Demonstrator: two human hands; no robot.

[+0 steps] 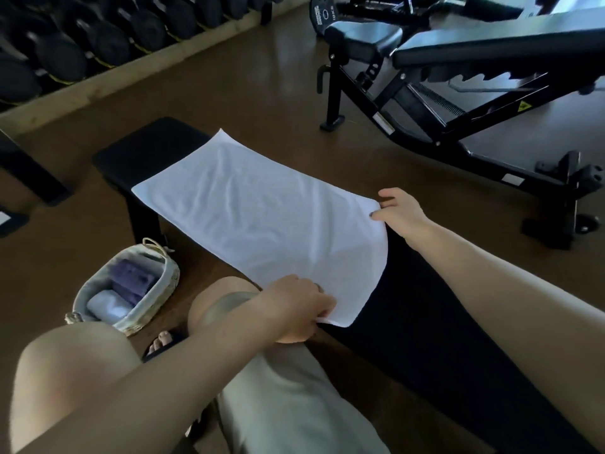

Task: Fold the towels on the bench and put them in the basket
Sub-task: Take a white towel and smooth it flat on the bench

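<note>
White towel (258,217) lies spread flat along the black bench (419,322). Left hand (294,309) pinches its near corner, right hand (401,211) pinches the far-side near corner, fingers clamped on cloth. Basket (170,273) sits on the floor left of the bench, holding folded towels (131,283).

A brown floor (248,77) is stretching across the dim gym. Dumbbells (65,47) are sitting racked far left; an adjustable incline bench (474,57) is standing far right.
</note>
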